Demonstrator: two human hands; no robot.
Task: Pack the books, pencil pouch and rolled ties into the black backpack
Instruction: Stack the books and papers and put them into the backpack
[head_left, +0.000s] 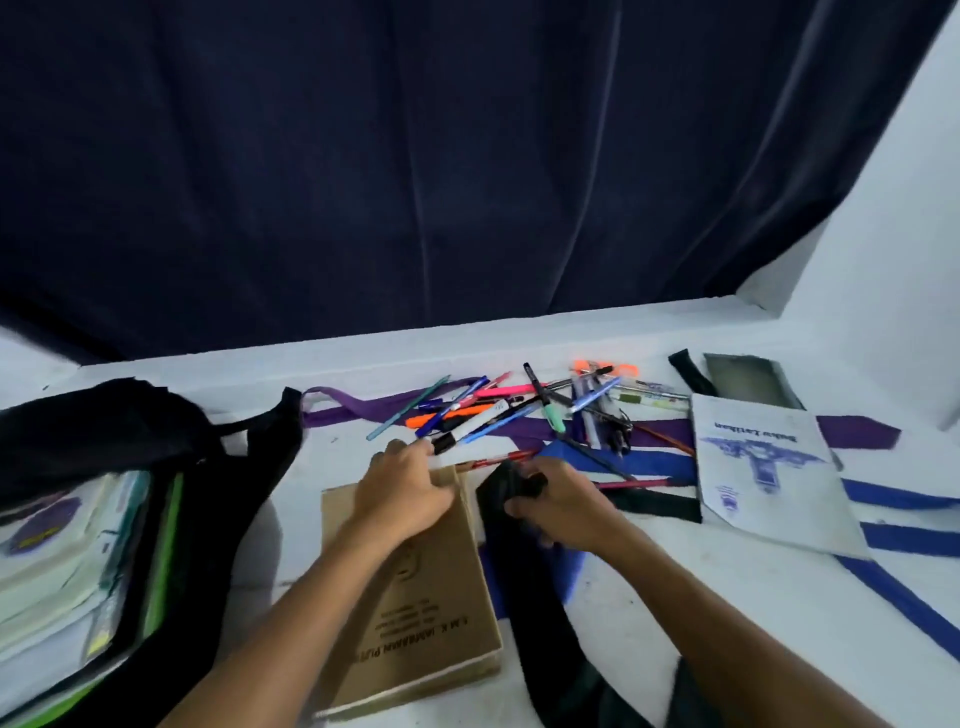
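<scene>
The black backpack (93, 431) lies open at the left with several books (57, 551) inside. A brown book (426, 603) lies in front of me; my left hand (405, 493) grips its far edge. My right hand (561, 504) pinches the folded end of a black tie (535, 613) that runs toward me. A white exercise book (763, 467) lies at the right. Purple tie (363, 408) and blue tie (654, 465) lie flat under a heap of pens (519, 410). The black pencil pouch (748, 382) sits open at the far right.
A dark curtain (415, 182) hangs behind the white table (649, 597). A white wall (893, 234) closes the right side. Blue tie strips (909, 540) cross the table's right part. A backpack strap (270, 436) trails toward the purple tie.
</scene>
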